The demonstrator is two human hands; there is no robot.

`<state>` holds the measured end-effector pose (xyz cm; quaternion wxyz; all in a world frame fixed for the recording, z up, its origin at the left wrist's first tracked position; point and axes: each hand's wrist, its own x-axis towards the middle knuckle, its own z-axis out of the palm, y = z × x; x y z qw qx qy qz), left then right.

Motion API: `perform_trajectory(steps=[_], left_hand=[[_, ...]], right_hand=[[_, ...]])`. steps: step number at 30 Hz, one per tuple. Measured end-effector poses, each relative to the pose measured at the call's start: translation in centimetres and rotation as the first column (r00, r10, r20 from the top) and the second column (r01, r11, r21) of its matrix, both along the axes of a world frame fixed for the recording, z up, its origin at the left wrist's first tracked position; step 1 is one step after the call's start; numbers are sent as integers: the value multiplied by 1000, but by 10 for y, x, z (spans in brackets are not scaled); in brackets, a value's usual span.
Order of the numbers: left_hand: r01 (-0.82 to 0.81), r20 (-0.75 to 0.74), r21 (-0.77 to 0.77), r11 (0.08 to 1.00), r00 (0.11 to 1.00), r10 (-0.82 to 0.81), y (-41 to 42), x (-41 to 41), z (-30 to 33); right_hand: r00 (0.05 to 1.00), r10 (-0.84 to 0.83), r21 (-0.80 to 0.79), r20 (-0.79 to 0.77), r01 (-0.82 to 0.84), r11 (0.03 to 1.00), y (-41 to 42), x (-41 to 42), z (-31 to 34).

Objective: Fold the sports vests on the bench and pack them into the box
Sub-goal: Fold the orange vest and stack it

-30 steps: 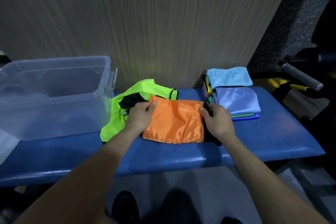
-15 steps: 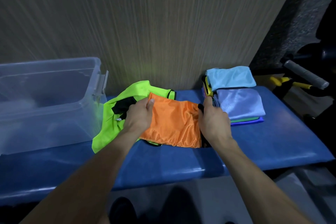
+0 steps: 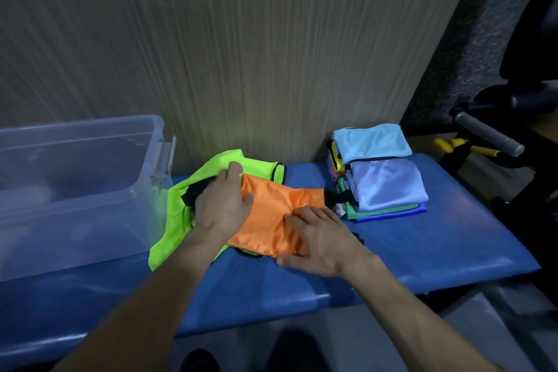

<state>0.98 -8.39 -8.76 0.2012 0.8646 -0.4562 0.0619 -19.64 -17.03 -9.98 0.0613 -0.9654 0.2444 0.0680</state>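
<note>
Gripping orange vest (image 3: 273, 214) with both left hand (image 3: 222, 205) and right hand (image 3: 317, 238). Mid-fold on bench (image 3: 453, 238). Next: finish fold, carry to box (image 3: 75, 190).

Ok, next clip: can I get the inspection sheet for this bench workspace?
Surface: blue padded bench, against a wood-grain wall.
Job's things: orange vest partly folded, lying over a neon green vest; stack of folded vests to the right; clear plastic box to the left, contents unclear.
Clutter: nothing seen.
Hands: left hand holds the orange vest's left edge; right hand pinches its near right side.
Cables: nothing seen.
Surroundings: gym equipment with a grey grip on the right.
</note>
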Motion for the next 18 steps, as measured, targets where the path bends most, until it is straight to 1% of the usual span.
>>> perform_trajectory(steps=[1,2,3,4,5,6,7,8,11,15,18], left_hand=[[96,65,-86,992,994,-91,5,-2,6],[223,68,-137,965,974,-216,10,-3,9],[352,5,-139,926,935,-355,17,-3,10],[464,-86,-61,883,879,-468,23,-4,7],[548,-166,87,832,831,-531,29,-4,2],[593,-226,248,766,805,-549,34,-4,-4],[604,-266,353,715,797,-542,39,-1,-11],[606,-288,377,701,796,-533,43,2,-15],[606,-285,232,760,790,-543,47,14,-22],[612,-239,213,761,788,-567,50,22,-33],[623,-268,193,758,777,-570,54,27,-36]], right_hand=[[1000,9,12,-8,-9,1000,-1,-1,1],[1000,16,25,-18,-15,1000,-1,-2,2],[1000,18,38,-24,-17,999,-1,-2,3],[1000,14,46,-27,-13,999,-1,-3,2],[1000,9,46,-27,-8,999,-1,-4,2],[1000,3,40,-24,-2,999,-1,-4,2],[1000,-3,28,-18,4,1000,0,-4,2],[1000,-14,8,-8,15,1000,1,-3,2],[997,-75,-68,22,76,995,9,-1,0],[988,-145,-150,52,152,977,14,-2,2],[985,-156,-167,74,167,972,15,-6,0]])
